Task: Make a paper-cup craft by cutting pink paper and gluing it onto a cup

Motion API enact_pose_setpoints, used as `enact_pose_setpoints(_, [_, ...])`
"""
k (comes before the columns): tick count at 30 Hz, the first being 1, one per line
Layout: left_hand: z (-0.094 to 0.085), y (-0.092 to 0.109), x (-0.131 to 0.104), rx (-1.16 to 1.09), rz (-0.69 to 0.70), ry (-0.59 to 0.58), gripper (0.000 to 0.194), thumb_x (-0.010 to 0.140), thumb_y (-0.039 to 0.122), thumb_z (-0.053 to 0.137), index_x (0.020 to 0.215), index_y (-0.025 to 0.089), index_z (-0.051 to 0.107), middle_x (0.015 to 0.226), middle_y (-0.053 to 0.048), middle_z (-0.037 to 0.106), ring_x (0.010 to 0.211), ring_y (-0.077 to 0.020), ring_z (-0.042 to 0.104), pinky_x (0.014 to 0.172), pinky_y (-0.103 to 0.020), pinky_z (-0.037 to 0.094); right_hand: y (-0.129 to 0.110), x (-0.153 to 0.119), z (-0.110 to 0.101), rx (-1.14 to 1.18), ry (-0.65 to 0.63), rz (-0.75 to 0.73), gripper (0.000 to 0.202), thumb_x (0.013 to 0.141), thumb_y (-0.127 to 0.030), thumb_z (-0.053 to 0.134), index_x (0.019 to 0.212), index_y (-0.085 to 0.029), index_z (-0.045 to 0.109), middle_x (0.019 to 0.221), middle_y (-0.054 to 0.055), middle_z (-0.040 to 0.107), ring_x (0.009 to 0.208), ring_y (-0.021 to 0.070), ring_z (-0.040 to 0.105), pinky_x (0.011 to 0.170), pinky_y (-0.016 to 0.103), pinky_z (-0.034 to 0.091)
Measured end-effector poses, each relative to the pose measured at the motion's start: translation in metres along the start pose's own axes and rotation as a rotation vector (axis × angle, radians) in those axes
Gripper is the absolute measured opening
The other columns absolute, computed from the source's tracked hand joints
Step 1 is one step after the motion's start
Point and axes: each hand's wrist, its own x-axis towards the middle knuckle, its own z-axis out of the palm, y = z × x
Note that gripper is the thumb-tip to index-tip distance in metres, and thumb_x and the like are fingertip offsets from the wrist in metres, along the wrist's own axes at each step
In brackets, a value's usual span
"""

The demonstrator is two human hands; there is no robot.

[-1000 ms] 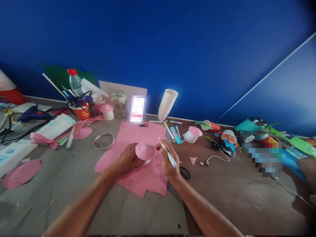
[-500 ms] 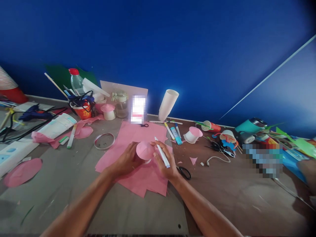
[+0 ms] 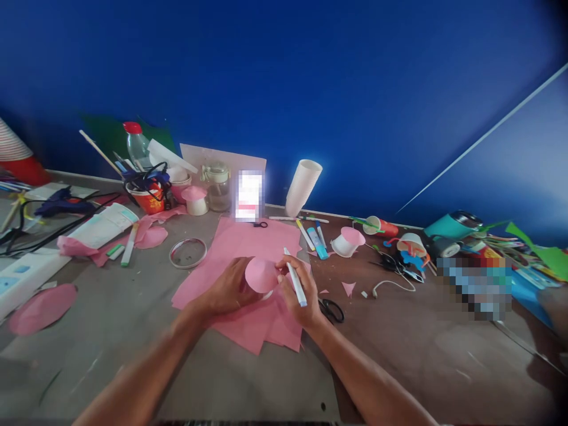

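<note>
My left hand [image 3: 228, 289] grips a small white cup topped with a pink paper cone [image 3: 261, 274], tilted toward me over a stack of pink paper sheets [image 3: 248, 322]. My right hand [image 3: 298, 291] holds a white marker [image 3: 295, 284] with a blue end, and its fingertips touch the right edge of the pink cone. Both hands meet at the cone above the sheets.
Black scissors [image 3: 332, 309] lie just right of my right hand. A metal ring [image 3: 188, 252], markers [image 3: 314, 239], a stack of white cups [image 3: 302, 187], finished pink-topped cups [image 3: 349, 241] [image 3: 194, 200], a glue gun [image 3: 62, 203] and a pink paper circle [image 3: 42, 299] crowd the table.
My right hand moved left with the marker until its fingers reached the cone. The cone tipped toward me in my left hand.
</note>
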Motion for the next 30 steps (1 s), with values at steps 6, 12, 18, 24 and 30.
enact_pose_setpoints(6, [0.006, -0.002, 0.0, 0.046, -0.03, 0.038, 0.059, 0.067, 0.035, 0.077, 0.118, 0.014, 0.056, 0.114, -0.015, 0.065, 0.105, -0.0318, 0.063, 0.088, -0.045, 0.054, 0.0, -0.001, -0.001, 0.015, 0.073, -0.033, 0.03, 0.094, -0.027, 0.049, 0.123, -0.023, 0.054, 0.098, 0.006, 0.065, 0.089, 0.0198, 0.063, 0.08, 0.036, 0.053])
enact_pose_setpoints(12, [0.005, -0.004, 0.002, 0.053, -0.004, 0.028, 0.051, 0.068, 0.031, 0.076, 0.113, 0.015, 0.06, 0.112, -0.013, 0.067, 0.105, -0.0332, 0.063, 0.087, -0.044, 0.055, -0.008, 0.0, -0.011, 0.086, 0.072, -0.18, 0.033, 0.099, -0.039, 0.039, 0.115, -0.024, 0.064, 0.072, 0.002, 0.06, 0.067, 0.0182, 0.056, 0.071, 0.038, 0.048])
enact_pose_setpoints(18, [0.003, -0.001, 0.003, 0.049, -0.041, 0.002, 0.048, 0.069, 0.035, 0.075, 0.111, 0.016, 0.061, 0.115, -0.014, 0.066, 0.106, -0.0333, 0.062, 0.088, -0.045, 0.053, -0.014, -0.005, -0.012, 0.047, 0.081, -0.105, 0.017, 0.094, -0.032, 0.048, 0.097, -0.021, 0.061, 0.073, 0.003, 0.058, 0.069, 0.018, 0.055, 0.064, 0.033, 0.047])
enact_pose_setpoints(24, [0.004, -0.001, 0.003, 0.042, -0.056, 0.006, 0.055, 0.067, 0.034, 0.075, 0.116, 0.017, 0.058, 0.117, -0.014, 0.066, 0.109, -0.0325, 0.061, 0.091, -0.046, 0.053, -0.008, -0.003, -0.005, -0.025, 0.248, -0.03, 0.019, 0.091, -0.028, 0.054, 0.108, -0.021, 0.06, 0.083, 0.003, 0.06, 0.072, 0.0165, 0.058, 0.066, 0.031, 0.05])
enact_pose_setpoints(30, [0.002, 0.002, 0.004, 0.011, -0.082, 0.02, 0.048, 0.068, 0.034, 0.074, 0.11, 0.017, 0.06, 0.112, -0.012, 0.067, 0.103, -0.0314, 0.063, 0.086, -0.044, 0.054, 0.002, -0.004, -0.002, 0.069, 0.289, 0.021, 0.028, 0.093, -0.029, 0.054, 0.12, -0.023, 0.055, 0.093, 0.004, 0.059, 0.078, 0.0161, 0.059, 0.07, 0.031, 0.053])
